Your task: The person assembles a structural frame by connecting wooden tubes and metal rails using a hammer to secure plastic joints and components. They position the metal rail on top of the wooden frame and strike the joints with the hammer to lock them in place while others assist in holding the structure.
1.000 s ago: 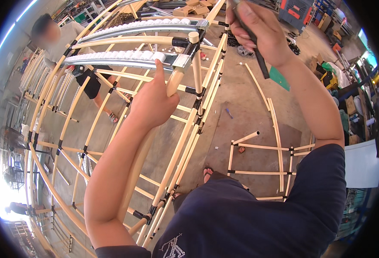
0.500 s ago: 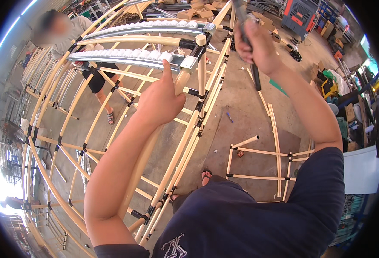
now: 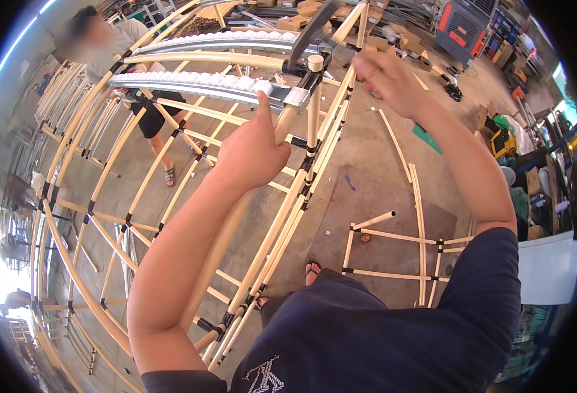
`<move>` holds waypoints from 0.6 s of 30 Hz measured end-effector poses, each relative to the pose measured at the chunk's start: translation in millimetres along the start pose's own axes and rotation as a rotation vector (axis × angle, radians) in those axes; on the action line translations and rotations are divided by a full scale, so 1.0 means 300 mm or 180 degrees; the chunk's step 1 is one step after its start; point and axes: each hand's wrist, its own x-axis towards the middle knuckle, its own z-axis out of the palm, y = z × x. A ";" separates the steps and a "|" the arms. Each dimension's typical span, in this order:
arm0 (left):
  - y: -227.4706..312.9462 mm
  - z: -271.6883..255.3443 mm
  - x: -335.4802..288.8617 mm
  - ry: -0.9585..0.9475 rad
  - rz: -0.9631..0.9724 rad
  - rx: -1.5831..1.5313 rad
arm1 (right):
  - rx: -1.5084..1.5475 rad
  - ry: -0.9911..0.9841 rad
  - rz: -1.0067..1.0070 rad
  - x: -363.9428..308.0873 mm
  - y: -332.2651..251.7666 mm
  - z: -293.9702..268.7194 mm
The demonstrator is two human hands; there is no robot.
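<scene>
Dark tool swings down toward the frame corner.
In the right hand point(image 3: 390, 82), now lower in view than a second ago, the blurred dark tool point(image 3: 312, 36) tips from steeply upright over to the left, its far part in front of the frame's corner beside the capped post point(image 3: 314, 98); its lower end no longer juts out beneath the palm.

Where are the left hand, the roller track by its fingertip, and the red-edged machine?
Left hand point(image 3: 252, 154): head view, back of the hand.
Roller track point(image 3: 200, 80): head view, white rollers.
Red-edged machine point(image 3: 461, 26): head view, dark panel.
</scene>
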 end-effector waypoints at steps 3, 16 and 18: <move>0.008 0.001 -0.001 0.0026 -0.0024 -0.0103 | 0.1709 -0.0159 0.0343 -0.023 0.023 -0.005; 0.028 -0.041 -0.015 -0.0288 -0.0183 0.0023 | -0.0935 -0.0241 -0.0154 -0.057 0.030 0.015; 0.017 -0.028 -0.014 -0.0246 -0.0128 0.0002 | -0.0654 -0.0149 -0.0056 -0.068 0.010 0.040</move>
